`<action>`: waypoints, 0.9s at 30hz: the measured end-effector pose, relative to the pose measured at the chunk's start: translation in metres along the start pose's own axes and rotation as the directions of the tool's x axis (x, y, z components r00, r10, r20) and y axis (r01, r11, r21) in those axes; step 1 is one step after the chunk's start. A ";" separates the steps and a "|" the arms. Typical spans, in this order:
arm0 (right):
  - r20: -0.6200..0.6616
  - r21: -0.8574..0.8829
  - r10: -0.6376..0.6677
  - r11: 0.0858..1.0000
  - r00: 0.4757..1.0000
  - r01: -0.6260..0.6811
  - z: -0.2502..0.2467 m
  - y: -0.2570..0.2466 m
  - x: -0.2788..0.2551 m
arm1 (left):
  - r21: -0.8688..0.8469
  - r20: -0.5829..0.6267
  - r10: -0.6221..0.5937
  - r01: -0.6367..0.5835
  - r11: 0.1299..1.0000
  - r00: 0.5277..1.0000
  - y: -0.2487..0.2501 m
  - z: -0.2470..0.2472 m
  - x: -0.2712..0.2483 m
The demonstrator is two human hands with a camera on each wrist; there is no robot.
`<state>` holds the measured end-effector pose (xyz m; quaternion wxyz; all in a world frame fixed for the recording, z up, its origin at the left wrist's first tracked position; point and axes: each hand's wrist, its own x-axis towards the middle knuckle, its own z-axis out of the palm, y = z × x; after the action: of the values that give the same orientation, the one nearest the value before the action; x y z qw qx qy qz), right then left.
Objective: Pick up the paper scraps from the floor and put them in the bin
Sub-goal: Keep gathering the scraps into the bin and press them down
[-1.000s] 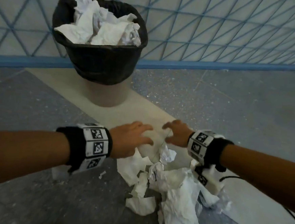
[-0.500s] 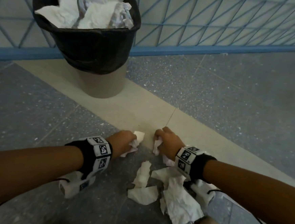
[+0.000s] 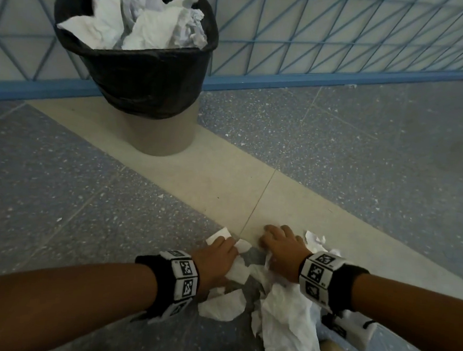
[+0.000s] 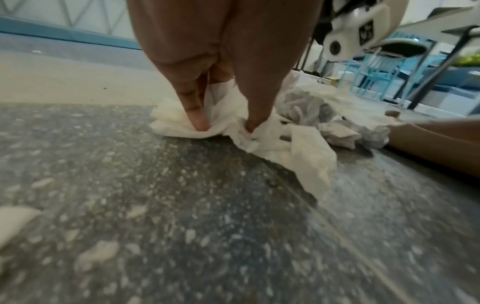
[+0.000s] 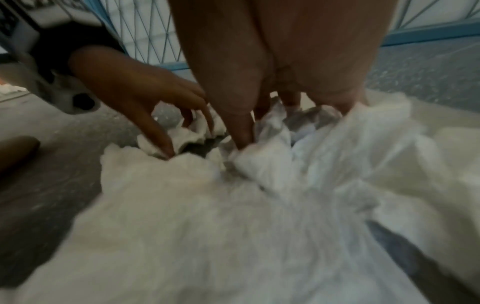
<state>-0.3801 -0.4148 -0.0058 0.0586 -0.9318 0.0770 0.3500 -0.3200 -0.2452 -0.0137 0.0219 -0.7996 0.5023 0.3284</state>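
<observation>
Crumpled white paper scraps [image 3: 288, 318] lying heaped on the floor at lower centre, round grey bin with black liner [image 3: 148, 85] standing upright at upper left, overflowing with white paper

blue lattice fence [image 3: 347, 32] | speckled grey floor [image 3: 379, 148] | beige floor strip [image 3: 223, 191]

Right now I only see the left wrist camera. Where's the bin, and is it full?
Observer: The bin stands ahead of you by the blue fence, with paper heaped above its rim.
Operator: What's my right hand doing?
Observer: The right hand is down on the pile, with its fingers curled into the paper there.
</observation>
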 end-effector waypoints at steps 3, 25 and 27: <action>-0.043 -0.057 0.116 0.991 0.992 -0.118 0.008 0.002 -0.002 | -0.041 -0.025 -0.007 0.006 0.999 1.000 -0.006 -0.005 0.006; -0.908 0.227 -0.069 0.747 0.413 0.625 -0.317 -0.064 -0.008 | -0.395 -0.918 -0.376 -0.213 0.894 0.123 -0.127 -0.283 -0.119; -0.966 0.183 -0.021 0.648 0.257 0.740 -0.348 -0.084 -0.001 | -0.430 -0.901 -0.429 -0.007 0.903 0.061 -0.154 -0.289 -0.125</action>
<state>-0.1417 -0.3887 0.2600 0.3966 -0.8666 -0.0431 -0.2998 -0.0837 -0.1758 0.2360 -0.4018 -0.8656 0.1987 -0.2231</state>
